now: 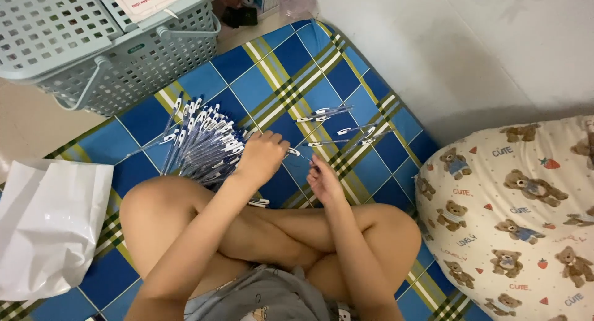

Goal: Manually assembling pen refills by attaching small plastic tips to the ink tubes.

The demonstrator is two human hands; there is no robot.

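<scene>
I sit cross-legged on a blue plaid mat. My left hand is closed around a large fanned bundle of clear-blue pens with white clips, which rests over my left knee. Just right of it, my right hand pinches one thin pen part that reaches toward the left hand. A few loose pens lie on the mat beyond both hands. One more pen shows under my left forearm.
A grey-green plastic basket with handles stands at the far left on the floor. A white plastic bag lies at my left. A cream pillow with a bear print sits at my right, against a white wall.
</scene>
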